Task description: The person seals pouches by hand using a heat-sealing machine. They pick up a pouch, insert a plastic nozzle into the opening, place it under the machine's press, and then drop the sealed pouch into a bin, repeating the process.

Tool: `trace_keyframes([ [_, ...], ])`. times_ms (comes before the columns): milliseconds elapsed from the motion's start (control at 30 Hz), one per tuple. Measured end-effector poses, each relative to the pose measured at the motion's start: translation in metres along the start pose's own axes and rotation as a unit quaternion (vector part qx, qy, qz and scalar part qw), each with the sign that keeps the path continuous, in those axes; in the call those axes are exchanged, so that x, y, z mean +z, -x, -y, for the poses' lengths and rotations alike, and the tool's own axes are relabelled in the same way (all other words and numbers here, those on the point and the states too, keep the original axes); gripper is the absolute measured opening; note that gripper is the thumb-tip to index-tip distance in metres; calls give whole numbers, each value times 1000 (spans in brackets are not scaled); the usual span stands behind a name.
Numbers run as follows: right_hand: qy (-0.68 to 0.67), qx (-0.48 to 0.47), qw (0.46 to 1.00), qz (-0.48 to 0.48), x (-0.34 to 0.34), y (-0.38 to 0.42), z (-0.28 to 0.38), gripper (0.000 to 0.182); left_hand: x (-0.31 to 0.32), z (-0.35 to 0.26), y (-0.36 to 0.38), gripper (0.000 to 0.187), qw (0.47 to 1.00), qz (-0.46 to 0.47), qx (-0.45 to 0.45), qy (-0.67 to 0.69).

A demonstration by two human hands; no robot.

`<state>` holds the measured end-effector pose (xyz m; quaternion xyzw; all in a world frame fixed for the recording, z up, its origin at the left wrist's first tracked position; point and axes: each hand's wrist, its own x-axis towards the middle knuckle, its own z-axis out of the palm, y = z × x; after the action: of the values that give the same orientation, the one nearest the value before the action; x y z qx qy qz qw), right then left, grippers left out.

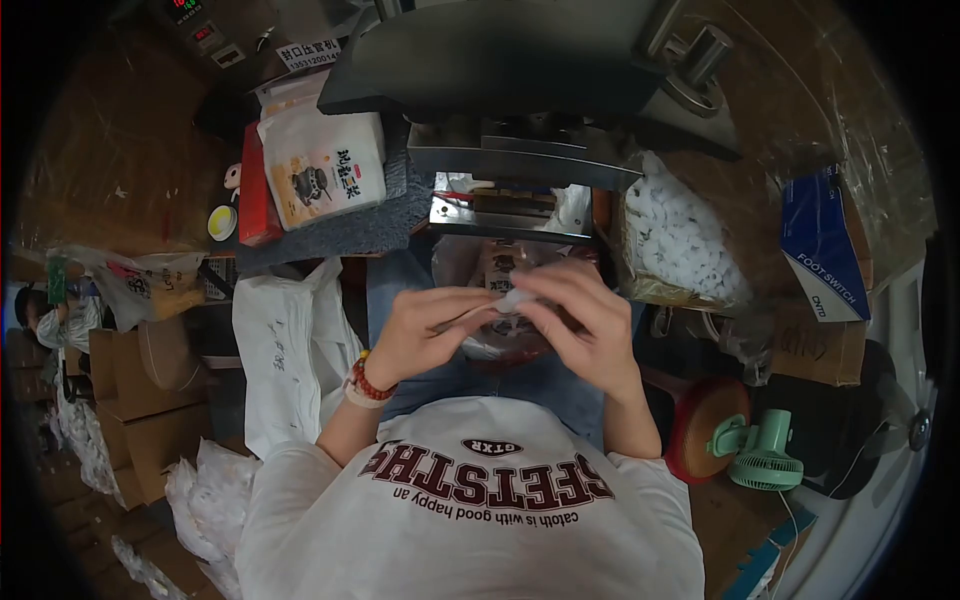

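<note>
In the head view, both hands meet over my lap, just below the metal jaw of a machine [510, 212]. My left hand [425, 325] has its fingers closed on the edge of something thin, mostly hidden by the fingers. My right hand [583, 318] pinches a small whitish piece [515, 298] between thumb and fingers, close to the left fingertips. Behind and beneath the hands lies a clear plastic bag [458, 262] with printed packets inside. A stack of printed pouches [325, 170] rests on the grey cloth at the left of the machine.
An open bag of small white pieces [685, 235] stands right of the machine. Farther right are a blue box [822, 245], a cardboard box [820, 352] and a green fan [768, 455]. A white sack [285, 360], a red box [257, 195] and cartons [150, 440] are at the left.
</note>
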<state>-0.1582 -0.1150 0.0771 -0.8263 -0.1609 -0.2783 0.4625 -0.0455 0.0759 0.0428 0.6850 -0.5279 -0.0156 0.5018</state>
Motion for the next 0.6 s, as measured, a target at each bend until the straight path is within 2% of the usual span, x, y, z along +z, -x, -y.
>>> trace_keyframes([
  [33, 49, 89, 995, -22, 1, -1, -4, 37, 11, 14, 2, 23, 985, 63, -144, 70],
  [67, 98, 175, 979, -43, 2, -2, -9, 41, 23, 25, 4, 20, 941, 123, -283, 138],
  [100, 114, 181, 974, -72, -2, 1, -18, 43, 41, 30, 1, 27, 903, 41, -325, 277],
  [133, 134, 208, 963, -111, -11, 0, -17, 41, 48, 35, -6, 27, 904, 38, -323, 276],
  [200, 210, 230, 937, -161, -35, 0, -16, 30, 53, 46, -20, 26, 819, -42, -410, 398],
  [300, 433, 248, 857, -133, -60, 11, -45, 23, 44, 56, -46, 26, 786, -42, -426, 447],
  [333, 431, 247, 858, -131, -61, 16, -64, 23, 42, 61, -51, 29, 765, -46, -425, 482],
  [367, 448, 286, 842, -95, -59, 24, -86, 22, 44, 68, -53, 30, 756, -40, -430, 492],
  [400, 464, 323, 823, -61, -59, 24, -96, 21, 45, 66, -53, 30, 758, -42, -429, 490],
  [433, 463, 318, 825, -62, -63, 26, -100, 21, 46, 65, -55, 29, 759, -48, -435, 482],
  [533, 421, 280, 860, -76, -58, 32, -98, 19, 39, 77, -47, 30, 768, -48, -441, 462],
  [567, 429, 287, 851, -98, -59, 31, -94, 19, 30, 84, -45, 35, 866, -38, -393, 306],
  [600, 439, 294, 841, -120, -62, 29, -92, 20, 21, 88, -42, 40, 933, -26, -330, 139],
])
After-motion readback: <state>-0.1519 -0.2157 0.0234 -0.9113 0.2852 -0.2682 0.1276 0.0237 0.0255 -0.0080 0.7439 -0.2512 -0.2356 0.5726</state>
